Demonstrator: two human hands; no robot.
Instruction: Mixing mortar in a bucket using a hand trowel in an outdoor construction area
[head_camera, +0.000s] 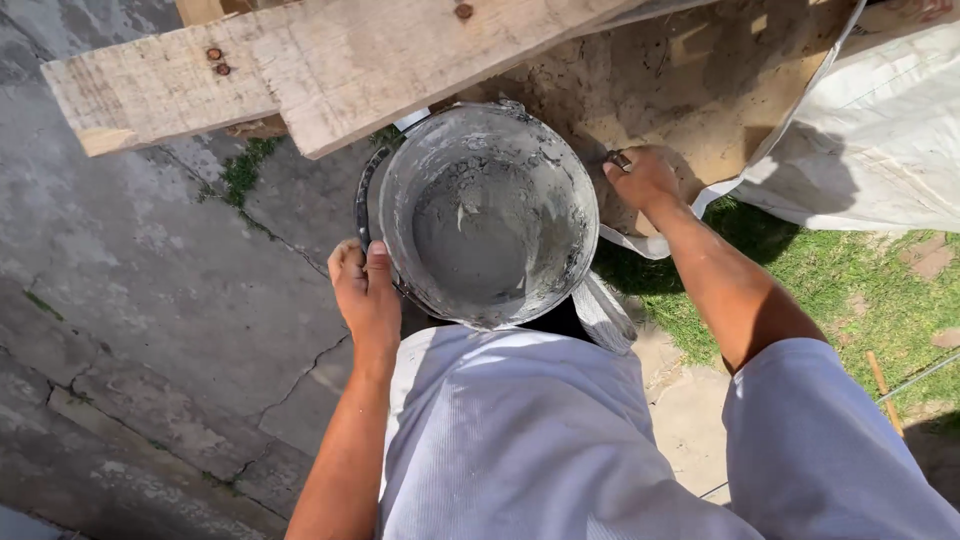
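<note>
Left hand (365, 290) clamped on the rim of the cement-crusted bucket (488, 215) at nine o'clock — bucket dead centre, just under the wooden plank (320, 65). Right hand (643, 178) at three o'clock, closed around a metal tool handle (619, 159) — over the sand (690, 80) in the white bag (870, 130).

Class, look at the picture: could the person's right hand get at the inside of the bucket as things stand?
Probably yes. The right hand rests beside the bucket, whose mouth lies open and uncovered; the plank crosses only behind its far rim.
</note>
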